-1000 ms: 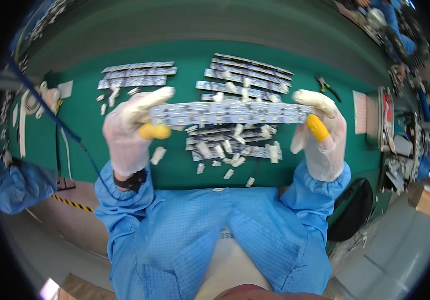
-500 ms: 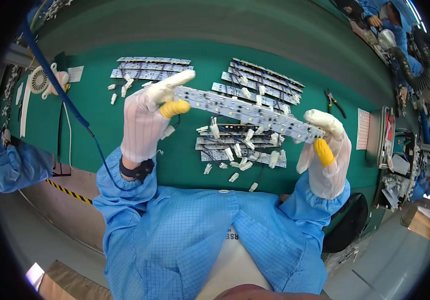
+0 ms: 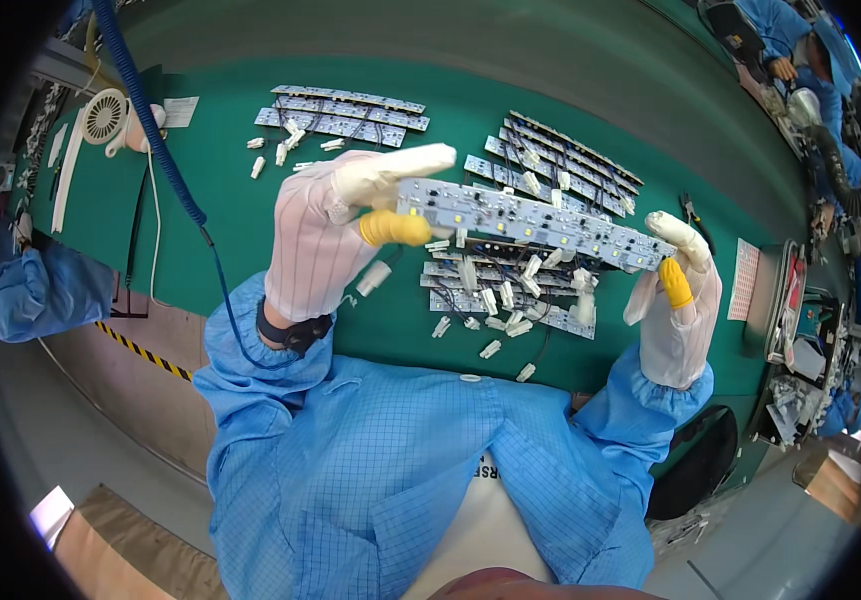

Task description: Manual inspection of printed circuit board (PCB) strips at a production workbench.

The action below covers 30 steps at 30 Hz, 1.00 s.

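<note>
I hold a long white LED strip board [image 3: 530, 222] by its two ends, lifted above the green mat [image 3: 220, 230]. My left hand [image 3: 335, 235], in a white glove with a yellow thumb cot, pinches the board's left end. My right hand [image 3: 672, 290], gloved the same way, pinches the right end. The board tilts down toward the right. Under it lies a pile of similar boards with white connectors and wires [image 3: 505, 290].
More strip boards lie in rows at the back left [image 3: 345, 112] and back right [image 3: 560, 160]. Loose white connectors [image 3: 270, 155] scatter on the mat. A blue coiled cable [image 3: 145, 110] runs to my left wrist. A small white fan [image 3: 108, 115] stands far left. Other people work at the top right.
My view has swung, so the board now tilts more, with its left end higher. Both hands keep their hold on the ends.
</note>
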Each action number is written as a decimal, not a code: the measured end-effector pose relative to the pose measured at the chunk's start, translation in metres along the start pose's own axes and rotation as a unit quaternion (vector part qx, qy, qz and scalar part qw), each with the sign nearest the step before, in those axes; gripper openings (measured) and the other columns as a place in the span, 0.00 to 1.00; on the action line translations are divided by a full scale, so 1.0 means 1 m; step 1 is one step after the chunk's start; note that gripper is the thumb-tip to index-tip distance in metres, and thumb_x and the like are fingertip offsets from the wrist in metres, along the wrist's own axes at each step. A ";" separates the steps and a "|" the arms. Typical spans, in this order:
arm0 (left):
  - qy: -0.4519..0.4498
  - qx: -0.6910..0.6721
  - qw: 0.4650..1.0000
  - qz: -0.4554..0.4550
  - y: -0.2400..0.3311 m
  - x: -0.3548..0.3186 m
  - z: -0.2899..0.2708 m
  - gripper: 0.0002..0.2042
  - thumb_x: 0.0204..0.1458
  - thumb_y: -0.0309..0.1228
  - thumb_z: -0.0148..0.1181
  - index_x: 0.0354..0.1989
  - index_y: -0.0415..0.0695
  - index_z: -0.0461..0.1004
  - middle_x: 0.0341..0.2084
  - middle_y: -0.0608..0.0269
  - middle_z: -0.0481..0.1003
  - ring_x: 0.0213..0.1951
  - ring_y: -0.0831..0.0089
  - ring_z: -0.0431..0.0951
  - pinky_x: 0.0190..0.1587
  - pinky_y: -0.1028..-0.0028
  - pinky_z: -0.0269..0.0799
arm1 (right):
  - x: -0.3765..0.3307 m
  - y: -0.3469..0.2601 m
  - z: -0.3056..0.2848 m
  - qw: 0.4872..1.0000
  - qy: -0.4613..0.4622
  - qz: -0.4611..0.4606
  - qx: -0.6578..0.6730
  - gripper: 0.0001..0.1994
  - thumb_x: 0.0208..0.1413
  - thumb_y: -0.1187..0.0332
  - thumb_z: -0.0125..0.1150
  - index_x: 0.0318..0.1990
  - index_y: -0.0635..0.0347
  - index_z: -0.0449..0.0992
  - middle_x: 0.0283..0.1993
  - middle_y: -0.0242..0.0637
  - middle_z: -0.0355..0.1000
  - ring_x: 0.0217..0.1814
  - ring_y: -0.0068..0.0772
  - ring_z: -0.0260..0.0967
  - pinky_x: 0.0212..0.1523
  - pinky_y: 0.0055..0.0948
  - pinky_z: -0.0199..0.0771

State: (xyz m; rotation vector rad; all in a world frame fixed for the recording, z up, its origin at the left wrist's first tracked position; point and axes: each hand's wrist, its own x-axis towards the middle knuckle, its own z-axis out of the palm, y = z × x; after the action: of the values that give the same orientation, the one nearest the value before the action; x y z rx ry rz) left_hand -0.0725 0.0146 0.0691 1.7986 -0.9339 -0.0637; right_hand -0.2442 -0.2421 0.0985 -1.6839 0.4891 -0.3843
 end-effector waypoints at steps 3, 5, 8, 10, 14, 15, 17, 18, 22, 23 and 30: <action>0.012 -0.045 0.995 -0.087 0.008 0.005 0.001 0.20 0.47 0.37 0.65 0.45 0.34 0.76 0.43 0.56 0.78 0.38 0.75 0.76 0.43 0.77 0.70 | -0.003 0.001 0.000 0.998 0.035 -0.027 -0.034 0.39 0.45 0.39 0.62 0.52 0.70 0.68 0.28 0.36 0.72 0.15 0.17 0.64 0.21 0.12 0.60; 0.036 -0.065 0.991 -0.108 0.011 0.010 0.005 0.22 0.48 0.39 0.65 0.47 0.35 0.75 0.37 0.62 0.78 0.33 0.79 0.72 0.40 0.80 0.66 | -0.008 -0.009 0.006 0.998 -0.008 -0.030 0.055 0.33 0.48 0.49 0.62 0.53 0.71 0.67 0.31 0.42 0.72 0.15 0.20 0.65 0.19 0.12 0.62; 0.044 0.041 0.991 -0.123 0.003 0.013 0.006 0.23 0.50 0.43 0.62 0.52 0.42 0.75 0.25 0.72 0.69 0.26 0.81 0.58 0.30 0.79 0.56 | -0.014 -0.011 0.002 0.993 -0.074 -0.017 0.090 0.29 0.51 0.57 0.62 0.53 0.74 0.66 0.35 0.49 0.73 0.16 0.24 0.68 0.17 0.12 0.63; 0.024 0.087 0.988 -0.123 -0.004 0.015 0.005 0.19 0.53 0.38 0.60 0.52 0.44 0.74 0.28 0.65 0.74 0.27 0.78 0.67 0.32 0.77 0.64 | -0.016 -0.016 0.002 0.985 -0.115 -0.021 0.124 0.27 0.53 0.59 0.60 0.54 0.72 0.67 0.39 0.44 0.74 0.20 0.25 0.70 0.23 0.18 0.68; 0.054 0.091 0.992 -0.062 -0.007 0.018 0.011 0.18 0.55 0.38 0.57 0.52 0.45 0.74 0.31 0.62 0.77 0.30 0.76 0.72 0.35 0.75 0.68 | -0.015 -0.020 0.001 0.982 -0.146 -0.012 0.121 0.29 0.54 0.56 0.59 0.54 0.73 0.65 0.40 0.45 0.74 0.20 0.24 0.71 0.24 0.17 0.69; 0.053 0.098 0.993 -0.048 -0.012 0.018 0.012 0.20 0.56 0.42 0.56 0.53 0.45 0.73 0.31 0.64 0.78 0.29 0.78 0.73 0.37 0.77 0.69 | -0.014 -0.022 0.003 0.982 -0.144 -0.025 0.119 0.31 0.54 0.53 0.59 0.54 0.74 0.65 0.38 0.45 0.74 0.19 0.22 0.71 0.25 0.16 0.69; 0.024 0.071 0.993 -0.096 -0.006 0.018 0.008 0.22 0.56 0.43 0.56 0.54 0.43 0.72 0.31 0.63 0.78 0.29 0.78 0.74 0.38 0.78 0.69 | -0.011 -0.022 0.003 0.985 -0.137 -0.022 0.105 0.30 0.55 0.53 0.58 0.53 0.75 0.66 0.35 0.43 0.74 0.20 0.22 0.72 0.24 0.17 0.69; -0.003 0.045 0.988 -0.147 -0.003 0.017 0.005 0.24 0.56 0.45 0.56 0.55 0.41 0.70 0.32 0.62 0.78 0.29 0.79 0.75 0.39 0.79 0.70 | -0.011 -0.017 0.003 0.990 -0.100 -0.021 0.098 0.29 0.55 0.53 0.58 0.53 0.74 0.66 0.34 0.42 0.74 0.20 0.22 0.72 0.23 0.17 0.69; -0.008 -0.314 0.946 -0.075 -0.001 0.000 0.017 0.25 0.52 0.39 0.62 0.51 0.32 0.70 0.33 0.53 0.78 0.32 0.73 0.79 0.39 0.77 0.74 | 0.006 0.005 -0.001 0.999 -0.011 0.003 -0.052 0.28 0.57 0.50 0.54 0.55 0.66 0.68 0.27 0.37 0.73 0.20 0.20 0.68 0.23 0.17 0.64; -0.013 -0.332 0.941 -0.060 -0.001 -0.001 0.018 0.22 0.52 0.37 0.62 0.49 0.32 0.71 0.33 0.52 0.78 0.33 0.72 0.80 0.39 0.76 0.74 | 0.008 0.003 0.001 0.999 -0.042 0.017 -0.001 0.34 0.54 0.43 0.55 0.56 0.65 0.68 0.24 0.36 0.72 0.22 0.20 0.69 0.24 0.16 0.63; -0.029 -0.134 0.985 -0.105 0.002 0.000 0.010 0.11 0.54 0.26 0.50 0.42 0.39 0.77 0.29 0.60 0.80 0.33 0.71 0.80 0.39 0.77 0.72 | 0.012 0.022 -0.011 0.993 -0.063 0.084 0.061 0.34 0.51 0.41 0.59 0.48 0.70 0.69 0.25 0.37 0.73 0.14 0.23 0.67 0.16 0.18 0.66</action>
State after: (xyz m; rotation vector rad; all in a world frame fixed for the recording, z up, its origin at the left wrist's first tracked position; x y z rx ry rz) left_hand -0.0781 0.0068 0.0661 1.6440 -0.7338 -0.3613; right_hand -0.2423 -0.2602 0.0781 -1.5255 0.4985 -0.1802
